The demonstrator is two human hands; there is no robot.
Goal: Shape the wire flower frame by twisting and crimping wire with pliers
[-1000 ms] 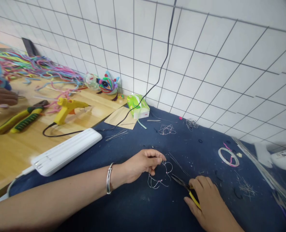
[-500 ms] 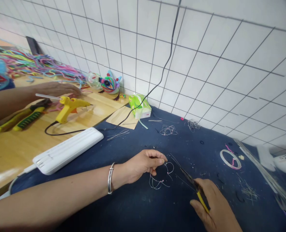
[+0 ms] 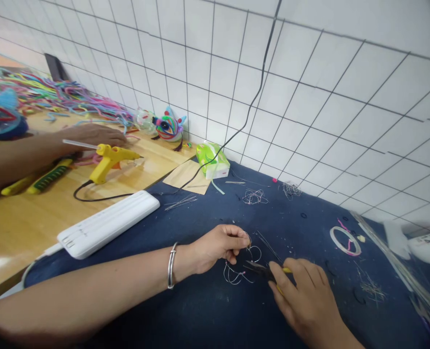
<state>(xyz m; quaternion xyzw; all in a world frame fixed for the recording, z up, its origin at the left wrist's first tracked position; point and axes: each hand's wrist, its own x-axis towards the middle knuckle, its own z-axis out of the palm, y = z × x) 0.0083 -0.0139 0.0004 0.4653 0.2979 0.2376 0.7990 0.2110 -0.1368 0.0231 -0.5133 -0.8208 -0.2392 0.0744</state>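
My left hand (image 3: 222, 247), with a silver bangle at its wrist, pinches the top of a thin silver wire piece (image 3: 232, 275). The wire is bent into several loops with small pink spots, and it hangs below the fingertips over the dark blue cloth. My right hand (image 3: 302, 295) is wrapped round yellow-handled pliers (image 3: 260, 269). Their dark jaws point left, close to the wire loops; whether they touch the wire I cannot tell. A few straight wires (image 3: 267, 244) lie on the cloth just beyond the pliers.
A co-worker's hand (image 3: 98, 134) rests on the wooden table at left, near a yellow glue gun (image 3: 109, 162) and green-yellow pliers (image 3: 51, 177). A white power strip (image 3: 109, 224), a tissue pack (image 3: 213, 160), wire coils (image 3: 254, 196) and a white ring (image 3: 345, 241) lie around.
My right hand has swung the pliers left and turned them, bringing the jaws near the hanging wire loops. My left hand stays in nearly the same place, still pinching the wire.
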